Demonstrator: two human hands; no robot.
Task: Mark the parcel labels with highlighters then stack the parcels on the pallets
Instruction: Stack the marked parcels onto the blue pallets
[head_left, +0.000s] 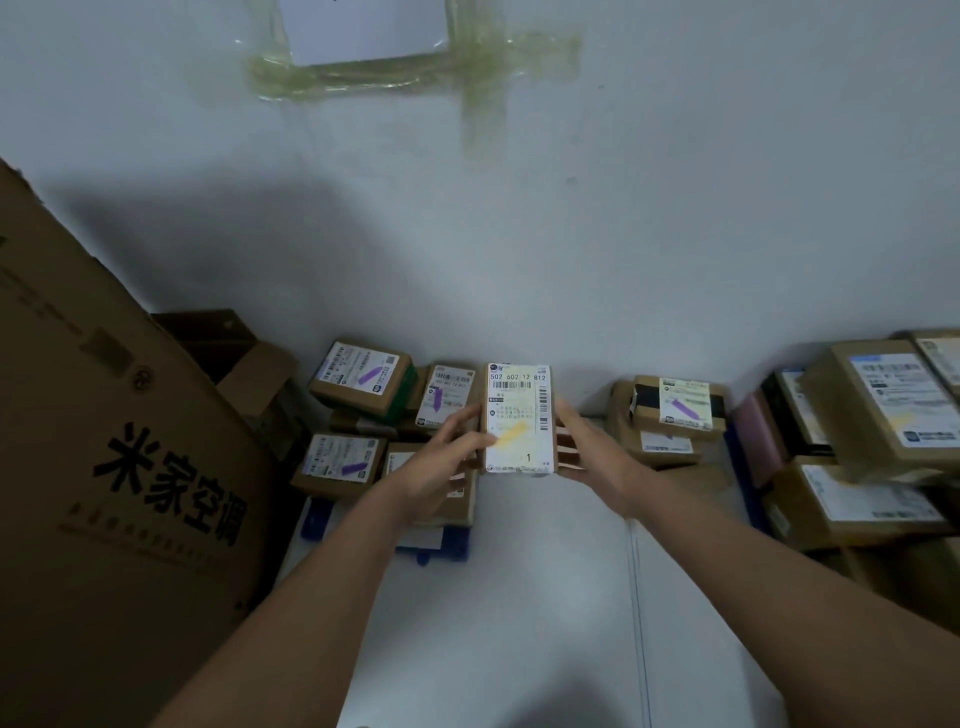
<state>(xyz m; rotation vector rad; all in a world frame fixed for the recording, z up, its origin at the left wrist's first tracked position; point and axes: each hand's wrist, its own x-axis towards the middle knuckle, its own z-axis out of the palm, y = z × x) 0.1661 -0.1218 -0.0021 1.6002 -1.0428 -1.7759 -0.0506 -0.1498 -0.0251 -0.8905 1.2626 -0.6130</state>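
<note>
Gripping a small rectangular cardboard parcel (519, 421) from both sides, the left hand (441, 467) and right hand (589, 457) hold it up before a pale wall (675, 208), fingers curled against its edges. Its glossy white label (518, 415) carries one yellow highlighter streak (511, 434). Four brown parcels with purple-marked labels sit behind; two (361, 379) (340, 462) at left lie above a blue pallet (436, 545). One tall corrugated carton (119, 467) leans at far left.

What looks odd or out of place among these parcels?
The held parcel, gripped by the left hand and right hand, has a yellow mark, while the stacked parcels ahead show purple marks. On the wall, a taped sheet sits under messy, yellowed tape.
</note>
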